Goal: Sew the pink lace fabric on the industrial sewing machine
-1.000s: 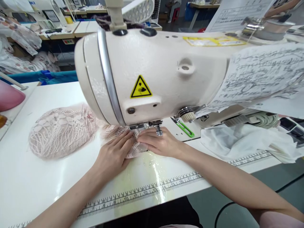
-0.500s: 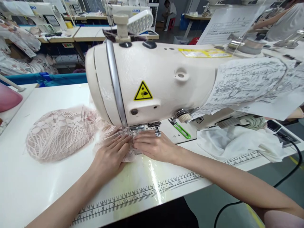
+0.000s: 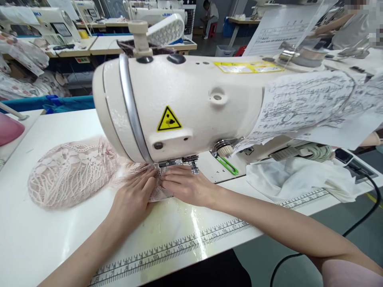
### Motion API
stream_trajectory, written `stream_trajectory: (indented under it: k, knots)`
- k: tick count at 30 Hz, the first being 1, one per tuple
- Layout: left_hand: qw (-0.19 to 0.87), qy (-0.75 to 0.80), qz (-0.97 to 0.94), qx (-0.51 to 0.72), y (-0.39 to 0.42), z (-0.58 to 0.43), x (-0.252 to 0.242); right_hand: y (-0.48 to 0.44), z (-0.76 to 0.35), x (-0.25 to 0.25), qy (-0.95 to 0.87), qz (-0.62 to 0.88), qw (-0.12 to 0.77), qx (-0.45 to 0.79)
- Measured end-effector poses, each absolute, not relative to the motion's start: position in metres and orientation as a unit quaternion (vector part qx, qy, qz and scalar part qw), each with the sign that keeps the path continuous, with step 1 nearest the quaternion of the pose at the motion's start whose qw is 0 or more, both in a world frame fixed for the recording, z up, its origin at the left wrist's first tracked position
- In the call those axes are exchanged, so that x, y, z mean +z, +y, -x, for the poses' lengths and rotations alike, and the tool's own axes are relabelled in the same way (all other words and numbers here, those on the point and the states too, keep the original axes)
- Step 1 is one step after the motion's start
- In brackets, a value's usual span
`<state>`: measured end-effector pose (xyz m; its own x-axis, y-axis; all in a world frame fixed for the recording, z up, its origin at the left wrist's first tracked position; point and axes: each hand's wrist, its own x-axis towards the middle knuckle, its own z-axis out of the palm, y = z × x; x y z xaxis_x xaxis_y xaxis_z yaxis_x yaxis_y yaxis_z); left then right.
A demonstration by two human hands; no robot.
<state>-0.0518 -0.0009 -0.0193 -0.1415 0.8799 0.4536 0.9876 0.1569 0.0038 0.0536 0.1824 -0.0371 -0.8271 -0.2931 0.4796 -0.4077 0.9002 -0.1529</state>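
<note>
Pale pink lace fabric (image 3: 72, 175) lies on the white table and runs under the head of the sewing machine (image 3: 185, 99). My left hand (image 3: 136, 193) rests on the lace left of the needle area, its fingers stretched out and lying flat. Close beside it, my right hand (image 3: 188, 185) has its fingers together on the edge of the lace, pinching it near the presser foot; the fingertips are partly hidden. Green thread snips (image 3: 229, 165) lie on the machine bed behind my right hand.
A white cloth (image 3: 299, 179) lies right of my right forearm. A printed ruler tape (image 3: 167, 253) runs along the table's front edge. Written paper sheets (image 3: 302, 107) hang on the machine arm. A pink object (image 3: 10, 129) stands at far left. Another person (image 3: 351, 30) is at upper right.
The camera view has shifted slightly, so machine, lace and hands appear further left. Both hands stay on the lace by the presser foot, with little other visible change.
</note>
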Motion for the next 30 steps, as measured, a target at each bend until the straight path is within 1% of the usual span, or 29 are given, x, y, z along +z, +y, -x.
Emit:
stream_trajectory:
  k: [11, 18, 24, 30]
  knots:
    - [0.19, -0.748, 0.623, -0.126, 0.002, 0.051, -0.019, 0.183, -0.051, -0.043, -0.942, -0.166, 0.274, 0.105]
    - [0.201, -0.752, 0.618, -0.11, 0.003, 0.049, -0.019, 0.183, -0.055, -0.039, -0.936, -0.141, 0.318, 0.061]
    - [0.209, -0.757, 0.613, -0.094, 0.004, 0.047, -0.019, 0.184, -0.058, -0.034, -0.948, -0.124, 0.291, 0.041]
    - [0.22, -0.745, 0.624, -0.085, 0.005, 0.044, -0.019, 0.184, -0.059, -0.032, -0.952, -0.098, 0.282, 0.064]
